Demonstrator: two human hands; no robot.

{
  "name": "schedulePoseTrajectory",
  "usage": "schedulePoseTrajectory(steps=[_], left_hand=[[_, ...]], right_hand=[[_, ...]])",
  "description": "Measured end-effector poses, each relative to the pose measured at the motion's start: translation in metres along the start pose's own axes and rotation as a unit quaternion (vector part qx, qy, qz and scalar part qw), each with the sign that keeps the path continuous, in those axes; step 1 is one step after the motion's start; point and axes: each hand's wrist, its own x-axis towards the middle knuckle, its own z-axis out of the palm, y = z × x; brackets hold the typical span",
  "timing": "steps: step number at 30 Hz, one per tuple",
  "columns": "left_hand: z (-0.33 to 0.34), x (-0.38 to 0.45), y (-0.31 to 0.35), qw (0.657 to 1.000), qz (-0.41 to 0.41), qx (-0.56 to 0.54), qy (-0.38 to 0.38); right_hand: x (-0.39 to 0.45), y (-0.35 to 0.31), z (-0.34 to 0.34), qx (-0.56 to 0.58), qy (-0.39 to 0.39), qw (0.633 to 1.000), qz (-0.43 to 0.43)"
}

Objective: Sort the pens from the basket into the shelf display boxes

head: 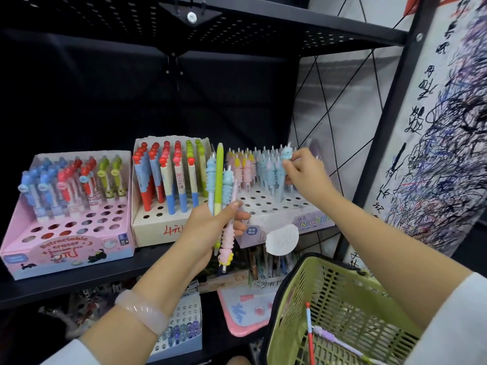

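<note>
My left hand [208, 227] grips a bunch of pens [218, 185]: two blue unicorn pens, a green pen, and a pink unicorn pen pointing down. My right hand [303, 175] pinches a blue unicorn pen [286, 159] among the blue pens standing in the unicorn display box [279, 217] on the shelf. The green basket [342, 312] hangs at my right forearm, with a red pen [309, 335] and a purple pen [334, 341] inside.
A pink eraser-pen box [68, 246] and a cream box [158, 230] of red, blue and green pens stand left on the black shelf [79, 285]. More stationery boxes sit on the lower shelf. A scribbled paper sheet [434, 154] hangs right.
</note>
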Motion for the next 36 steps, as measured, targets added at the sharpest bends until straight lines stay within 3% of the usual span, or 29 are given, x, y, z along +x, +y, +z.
schedulePoseTrajectory(steps=[3, 8, 12, 15, 16, 18, 19, 21, 23, 28, 29, 32, 36], left_hand=[[0.001, 0.000, 0.000, 1.000, 0.014, 0.005, -0.006], [0.000, -0.002, 0.002, 0.999, 0.033, -0.030, -0.002], [-0.004, 0.000, 0.003, 0.996, 0.030, -0.080, 0.012], [-0.004, 0.001, 0.006, 0.994, 0.032, -0.100, 0.017], [-0.003, 0.002, 0.007, 0.994, 0.031, -0.102, 0.019], [-0.001, 0.003, 0.010, 0.993, 0.026, -0.109, 0.027], [0.001, 0.003, 0.012, 0.993, 0.024, -0.110, 0.032], [0.004, 0.002, 0.015, 0.993, 0.019, -0.107, 0.038], [0.007, 0.001, 0.016, 0.992, 0.012, -0.120, 0.036], [0.002, -0.001, 0.016, 0.994, 0.001, -0.101, 0.042], [0.000, -0.001, 0.015, 0.995, 0.006, -0.087, 0.047], [-0.007, -0.002, 0.012, 0.997, 0.015, -0.053, 0.049], [-0.014, -0.003, 0.009, 0.998, 0.009, -0.002, 0.060]], right_hand=[[0.007, -0.004, 0.005, -0.035, -0.034, 0.999, -0.009], [0.014, 0.011, 0.017, -0.103, -0.120, 0.986, 0.045], [0.003, 0.017, 0.019, -0.116, -0.050, 0.991, 0.035], [-0.024, 0.001, 0.018, -0.138, 0.054, 0.984, -0.094], [-0.036, -0.007, 0.018, -0.145, 0.051, 0.972, -0.179], [-0.059, -0.016, 0.021, -0.206, 0.002, 0.913, -0.353], [-0.069, -0.019, 0.023, -0.213, -0.050, 0.896, -0.387], [-0.080, -0.027, 0.026, -0.189, -0.136, 0.913, -0.334], [-0.082, -0.024, 0.035, -0.139, -0.166, 0.925, -0.313], [-0.083, -0.025, 0.037, -0.131, -0.133, 0.922, -0.340], [-0.082, -0.029, 0.034, -0.123, -0.124, 0.926, -0.334], [-0.076, -0.035, 0.029, -0.075, 0.008, 0.926, -0.370], [-0.040, -0.044, 0.027, 0.064, 0.078, 0.980, -0.171]])
